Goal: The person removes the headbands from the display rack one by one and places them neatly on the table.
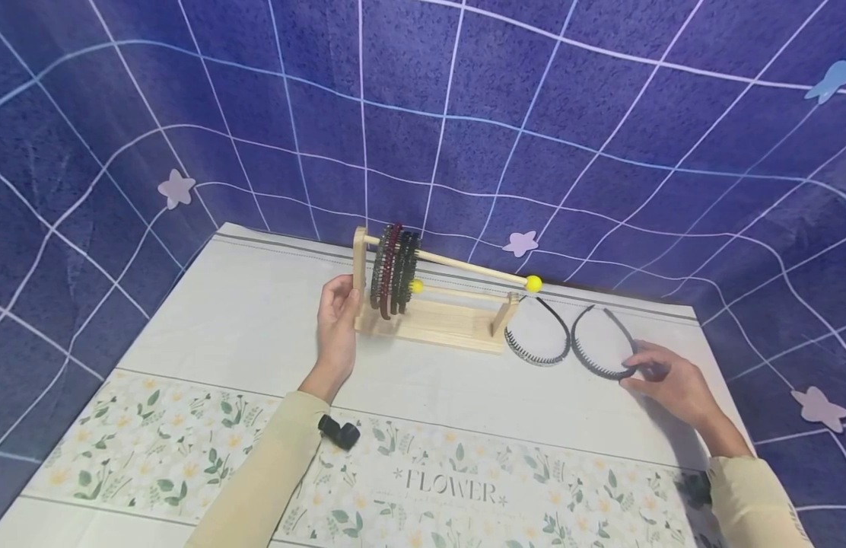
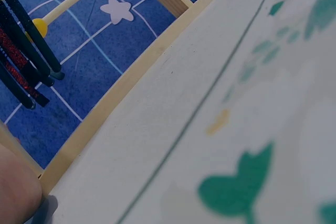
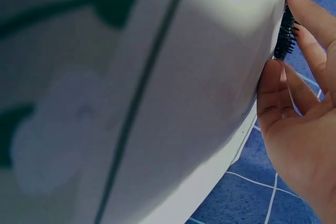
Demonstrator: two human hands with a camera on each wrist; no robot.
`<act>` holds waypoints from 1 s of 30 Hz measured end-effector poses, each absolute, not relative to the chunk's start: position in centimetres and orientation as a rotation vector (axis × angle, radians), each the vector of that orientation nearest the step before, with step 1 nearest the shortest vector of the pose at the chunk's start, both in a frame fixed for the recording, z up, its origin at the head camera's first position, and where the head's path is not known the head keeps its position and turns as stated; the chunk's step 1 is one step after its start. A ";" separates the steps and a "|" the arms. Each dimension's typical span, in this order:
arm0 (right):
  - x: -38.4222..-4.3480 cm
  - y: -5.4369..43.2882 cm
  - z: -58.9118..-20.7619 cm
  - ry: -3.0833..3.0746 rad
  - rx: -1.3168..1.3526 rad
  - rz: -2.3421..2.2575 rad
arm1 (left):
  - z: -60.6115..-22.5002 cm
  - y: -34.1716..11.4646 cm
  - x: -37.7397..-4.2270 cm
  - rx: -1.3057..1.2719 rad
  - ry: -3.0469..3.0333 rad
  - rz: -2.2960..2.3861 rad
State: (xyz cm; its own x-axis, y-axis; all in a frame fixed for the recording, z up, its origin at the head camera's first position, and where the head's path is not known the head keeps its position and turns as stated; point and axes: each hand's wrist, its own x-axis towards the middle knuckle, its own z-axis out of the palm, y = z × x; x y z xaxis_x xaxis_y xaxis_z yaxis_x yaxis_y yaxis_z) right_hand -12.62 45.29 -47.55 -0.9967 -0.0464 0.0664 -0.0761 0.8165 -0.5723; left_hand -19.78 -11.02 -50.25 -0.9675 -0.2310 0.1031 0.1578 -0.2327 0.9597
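Note:
A wooden stand with two rods stands at the back of the table. Several toothed headbands, black, grey and dark red, hang on its upper rod, which ends in a yellow ball. My left hand grips the stand's left upright; only part of that hand shows in the left wrist view. To the stand's right, two black headbands lie side by side. My right hand pinches the right-hand headband at its right side, while the other headband lies near the stand's right end.
The lower rod has a yellow ball near the hanging headbands. A flower-printed cloth covers the table. Behind it hangs a blue curtain with white lines and stars, close to the table's back edge.

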 end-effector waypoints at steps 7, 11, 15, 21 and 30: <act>-12.7 45.3 -47.7 -2.950 0.115 0.931 | -50.3 -11.0 -19.9 0.057 -1.783 -2.265; -12.7 45.3 -47.7 -2.942 0.144 0.922 | -50.3 -11.0 -19.9 0.056 -1.771 -2.273; -12.8 45.2 -47.6 -2.910 0.189 0.935 | -50.3 -11.0 -19.9 0.054 -1.761 -2.277; -12.9 45.2 -47.6 -2.884 0.257 0.886 | -50.4 -10.9 -19.9 0.062 -1.739 -2.296; -12.2 45.5 -47.0 -2.869 0.337 0.799 | -50.5 -11.0 -19.9 0.066 -1.721 -2.307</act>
